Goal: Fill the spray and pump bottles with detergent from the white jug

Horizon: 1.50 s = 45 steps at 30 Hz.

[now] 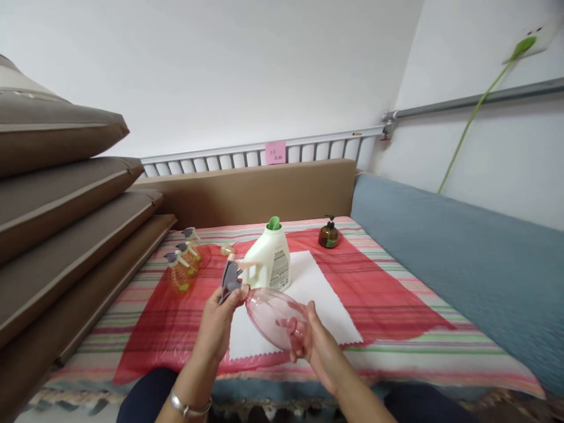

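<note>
A clear pink spray bottle (268,314) with a grey trigger head lies tilted on its side between my hands, above a white cloth (326,305). My left hand (224,311) is closed round the trigger head and neck. Around the bottle's base curl the fingers of my right hand (308,338), some seen through the pink plastic. Just behind stands a pale green jug (268,255) with a handle, a back label and a green piece in its mouth. The bottle's far side and part of the jug's lower body are hidden.
Several clear spray bottles (178,273) stand at the left, near a small capped item (227,249). A brown pump bottle (328,235) stands at the back right. Red plastic sheeting (374,288) covers the striped cloth. Stacked brown cushions (66,217) rise on the left.
</note>
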Available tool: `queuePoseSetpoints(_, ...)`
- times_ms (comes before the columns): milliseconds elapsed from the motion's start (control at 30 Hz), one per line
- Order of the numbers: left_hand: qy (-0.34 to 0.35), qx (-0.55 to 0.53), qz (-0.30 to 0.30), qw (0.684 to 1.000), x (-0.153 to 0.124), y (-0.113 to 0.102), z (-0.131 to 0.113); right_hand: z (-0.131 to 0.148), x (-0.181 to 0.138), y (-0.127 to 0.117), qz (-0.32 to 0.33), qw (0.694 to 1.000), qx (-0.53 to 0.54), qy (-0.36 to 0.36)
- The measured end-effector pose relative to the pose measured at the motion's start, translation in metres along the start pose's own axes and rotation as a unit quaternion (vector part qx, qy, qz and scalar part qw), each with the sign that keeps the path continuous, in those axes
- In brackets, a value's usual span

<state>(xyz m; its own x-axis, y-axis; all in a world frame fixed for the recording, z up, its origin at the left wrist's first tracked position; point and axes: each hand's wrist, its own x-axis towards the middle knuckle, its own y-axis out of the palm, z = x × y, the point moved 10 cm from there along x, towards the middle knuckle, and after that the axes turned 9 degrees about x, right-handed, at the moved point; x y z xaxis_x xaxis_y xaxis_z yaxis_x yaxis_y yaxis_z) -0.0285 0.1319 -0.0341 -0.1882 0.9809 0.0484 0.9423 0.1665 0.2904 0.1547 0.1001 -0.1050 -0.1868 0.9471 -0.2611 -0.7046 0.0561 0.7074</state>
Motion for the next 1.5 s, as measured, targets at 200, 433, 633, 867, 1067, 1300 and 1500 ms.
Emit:
queuePoseSetpoints(200, 0.011, -0.062, -0.003, 0.998, 0.005, -0.003, -0.01, 0.004, 0.0, 0.015, 0.1, 0.994, -0.014, -0.041)
queuePoseSetpoints(433, 0.026, -0.028, 0.004, 0.999, 0.003, -0.003, -0.017, 0.003, 0.032, 0.01, 0.146, 0.986, -0.081, 0.007)
queuePoseSetpoints(633, -0.009, -0.008, -0.03, 0.999, 0.009, 0.007, 0.003, -0.012, 0.072, -0.027, 0.075, 0.988, -0.104, 0.089)
queuePoseSetpoints(867, -0.013, -0.012, -0.086, 0.996, 0.031, 0.012, 0.019, 0.028, 0.085, -0.03, 0.099, 0.988, -0.111, -0.036)
queuePoseSetpoints(1067, -0.022, -0.009, -0.06, 0.998, 0.04, 0.022, 0.016, 0.042, 0.081, -0.027, 0.157, 0.981, -0.112, -0.038)
queuePoseSetpoints(1300, -0.021, -0.006, -0.061, 0.998, 0.027, 0.024, 0.014, 0.009, 0.067, -0.021, 0.161, 0.977, -0.093, 0.1)
queuePoseSetpoints(1500, -0.024, -0.007, -0.047, 0.999, 0.022, 0.023, 0.013, 0.021, 0.056, -0.012, 0.177, 0.981, -0.046, 0.061)
